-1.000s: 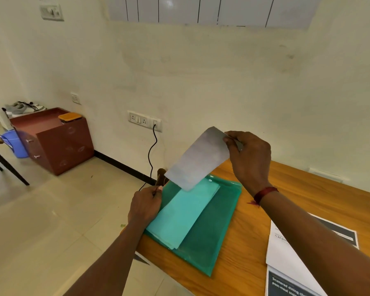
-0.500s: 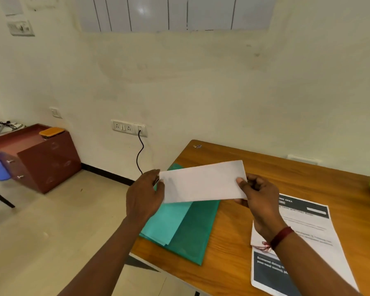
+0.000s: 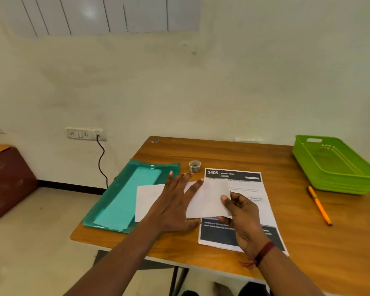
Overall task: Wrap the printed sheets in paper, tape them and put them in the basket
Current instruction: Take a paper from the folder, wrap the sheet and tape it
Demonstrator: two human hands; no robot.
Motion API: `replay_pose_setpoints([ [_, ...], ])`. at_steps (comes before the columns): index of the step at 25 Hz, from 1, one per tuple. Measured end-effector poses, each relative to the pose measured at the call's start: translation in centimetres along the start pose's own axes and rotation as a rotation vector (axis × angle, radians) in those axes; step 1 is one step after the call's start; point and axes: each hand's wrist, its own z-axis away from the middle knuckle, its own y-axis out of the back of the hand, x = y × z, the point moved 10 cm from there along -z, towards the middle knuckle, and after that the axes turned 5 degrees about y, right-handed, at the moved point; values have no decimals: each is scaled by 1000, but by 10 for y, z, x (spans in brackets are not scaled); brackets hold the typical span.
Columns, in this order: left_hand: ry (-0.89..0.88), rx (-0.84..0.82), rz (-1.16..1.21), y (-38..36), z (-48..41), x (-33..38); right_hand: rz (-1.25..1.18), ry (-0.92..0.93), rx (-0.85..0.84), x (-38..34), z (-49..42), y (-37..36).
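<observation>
Printed black-and-white sheets [image 3: 260,207], flat on wooden table [image 3: 222,152], partly under plain white wrapping paper [image 3: 205,201]. Pinned it with straight, spread left hand [image 3: 175,204]; pinched its right edge with right hand [image 3: 244,221]. Needed square alignment before creasing.

Bright, even, diffuse light; no hard shadows. Soft glare spot on wall panels [image 3: 89,12] at top. Mild sheen on far part of wooden surface [image 3: 233,152]. Lifted flap of white paper [image 3: 207,199] greyer than its flat part. Small print on printed sheet [image 3: 250,184] smeared, unreadable. Wide-angle bowing: panel lines lean, green basket [image 3: 333,167] stretched toward right edge. Brown cabinet [image 3: 6,182] at left edge soft.
</observation>
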Motion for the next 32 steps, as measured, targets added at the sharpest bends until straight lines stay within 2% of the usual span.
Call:
replay_pose_setpoints([
  [7,-81,-15,-23,-26,-20,51,16,3,-6,-5,-5,50],
  [16,-140,-60,21,-35,-47,66,44,-2,-55,-13,-26,73],
  [20,-154,-116,1,-43,-54,61,402,242,-25,-36,-28,89],
  [26,-203,-81,1,-42,-59,54,960,662,-281,-50,-14,66],
  [32,-256,-178,-6,-55,-61,57,1148,950,-48,-54,-3,74],
])
